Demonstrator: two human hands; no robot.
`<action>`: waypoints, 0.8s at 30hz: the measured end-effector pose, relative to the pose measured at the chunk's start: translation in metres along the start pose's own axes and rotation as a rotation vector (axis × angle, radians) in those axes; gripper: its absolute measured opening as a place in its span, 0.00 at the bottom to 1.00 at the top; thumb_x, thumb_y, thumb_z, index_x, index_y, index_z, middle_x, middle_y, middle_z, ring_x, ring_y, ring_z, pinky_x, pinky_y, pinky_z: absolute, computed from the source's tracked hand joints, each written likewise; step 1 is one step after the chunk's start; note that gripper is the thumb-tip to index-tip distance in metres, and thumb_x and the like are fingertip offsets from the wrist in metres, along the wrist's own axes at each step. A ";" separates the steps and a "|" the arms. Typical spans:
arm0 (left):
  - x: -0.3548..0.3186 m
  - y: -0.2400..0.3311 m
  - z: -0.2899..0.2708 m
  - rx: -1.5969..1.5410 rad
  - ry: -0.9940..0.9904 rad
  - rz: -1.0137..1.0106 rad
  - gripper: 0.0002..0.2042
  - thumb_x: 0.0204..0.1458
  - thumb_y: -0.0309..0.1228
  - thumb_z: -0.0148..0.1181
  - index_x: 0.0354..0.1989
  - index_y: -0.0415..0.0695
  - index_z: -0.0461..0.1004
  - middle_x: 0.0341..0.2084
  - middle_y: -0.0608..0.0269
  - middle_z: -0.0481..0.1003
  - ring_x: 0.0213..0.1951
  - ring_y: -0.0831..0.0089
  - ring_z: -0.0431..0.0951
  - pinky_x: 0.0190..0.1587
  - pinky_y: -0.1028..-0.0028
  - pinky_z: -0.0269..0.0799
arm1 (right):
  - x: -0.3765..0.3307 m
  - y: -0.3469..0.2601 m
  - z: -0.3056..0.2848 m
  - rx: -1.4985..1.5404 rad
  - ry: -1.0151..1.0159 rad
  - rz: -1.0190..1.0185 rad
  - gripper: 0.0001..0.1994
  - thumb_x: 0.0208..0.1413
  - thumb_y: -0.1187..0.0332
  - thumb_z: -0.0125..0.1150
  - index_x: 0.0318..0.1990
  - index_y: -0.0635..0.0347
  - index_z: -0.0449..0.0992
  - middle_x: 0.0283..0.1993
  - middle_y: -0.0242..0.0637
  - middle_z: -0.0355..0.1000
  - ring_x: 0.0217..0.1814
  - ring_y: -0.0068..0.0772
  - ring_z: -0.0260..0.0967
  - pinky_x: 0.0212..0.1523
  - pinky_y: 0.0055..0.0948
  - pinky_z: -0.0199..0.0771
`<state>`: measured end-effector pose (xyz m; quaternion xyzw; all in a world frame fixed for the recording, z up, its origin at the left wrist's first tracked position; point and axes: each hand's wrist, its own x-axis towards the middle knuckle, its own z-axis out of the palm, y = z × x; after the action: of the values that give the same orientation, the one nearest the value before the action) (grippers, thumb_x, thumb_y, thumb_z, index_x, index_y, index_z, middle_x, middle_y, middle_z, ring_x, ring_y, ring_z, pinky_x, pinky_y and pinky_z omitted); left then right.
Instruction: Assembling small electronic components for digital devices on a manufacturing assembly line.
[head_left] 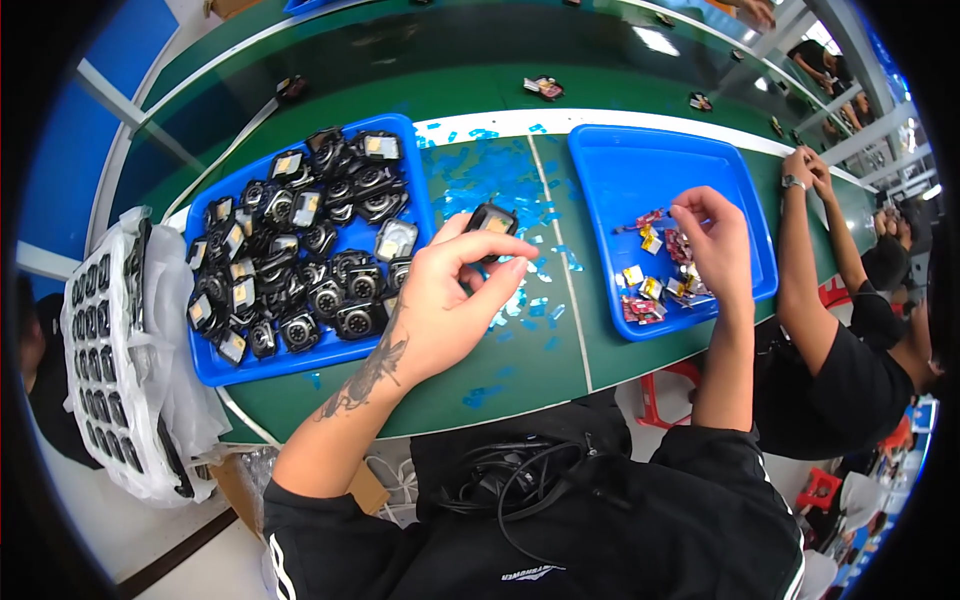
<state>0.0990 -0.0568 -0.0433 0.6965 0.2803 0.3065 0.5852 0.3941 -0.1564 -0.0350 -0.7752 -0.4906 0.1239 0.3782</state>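
Observation:
My left hand point(455, 290) is closed round a black smartwatch case point(493, 221), holding it tilted above the green bench between two trays. Its thumb and forefinger meet in front of the case. My right hand point(712, 240) is over the right blue tray point(665, 147), its thumb and fingers drawn together. A small dark red part point(650, 217) shows right beside those fingertips; I cannot tell whether they hold it. Small red circuit boards point(643, 309) and little yellow and silver pieces point(651, 288) lie below that hand in the tray.
A left blue tray point(345, 352) holds a heap of black watch cases point(325, 298). Blue film scraps point(485, 180) litter the bench. White-wrapped stacked trays of watch parts point(100, 350) stand at far left. A conveyor point(430, 85) carries parts behind; a co-worker's arms point(808, 230) are at right.

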 end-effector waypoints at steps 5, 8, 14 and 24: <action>0.002 0.000 0.003 0.034 -0.013 0.052 0.08 0.53 0.26 0.60 0.40 0.44 0.81 0.37 0.62 0.71 0.30 0.83 0.69 0.31 0.82 0.66 | -0.005 0.012 -0.008 0.423 -0.056 0.098 0.03 0.57 0.75 0.60 0.37 0.65 0.76 0.32 0.26 0.73 0.32 0.13 0.66 0.32 0.15 0.65; 0.002 0.000 0.003 0.048 -0.018 0.057 0.08 0.52 0.26 0.61 0.40 0.44 0.81 0.37 0.62 0.71 0.30 0.81 0.70 0.31 0.82 0.66 | -0.002 0.018 -0.011 0.451 0.089 0.013 0.03 0.58 0.75 0.60 0.37 0.65 0.77 0.34 0.26 0.73 0.33 0.12 0.66 0.32 0.16 0.66; 0.001 -0.002 0.003 0.093 -0.022 0.056 0.08 0.53 0.26 0.61 0.41 0.45 0.81 0.36 0.62 0.70 0.31 0.79 0.70 0.32 0.80 0.67 | -0.008 0.018 -0.003 -0.216 0.166 -0.106 0.08 0.53 0.75 0.62 0.41 0.62 0.77 0.33 0.36 0.75 0.31 0.23 0.70 0.32 0.24 0.71; 0.001 -0.004 0.003 0.055 -0.026 0.029 0.09 0.54 0.26 0.60 0.42 0.44 0.80 0.37 0.62 0.69 0.32 0.80 0.69 0.33 0.81 0.68 | -0.009 -0.001 0.016 -0.360 -0.037 -0.165 0.15 0.45 0.66 0.71 0.38 0.63 0.76 0.35 0.43 0.73 0.40 0.44 0.72 0.41 0.37 0.72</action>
<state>0.1019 -0.0573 -0.0471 0.7203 0.2707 0.2980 0.5648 0.3800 -0.1570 -0.0466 -0.7852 -0.5734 0.0170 0.2332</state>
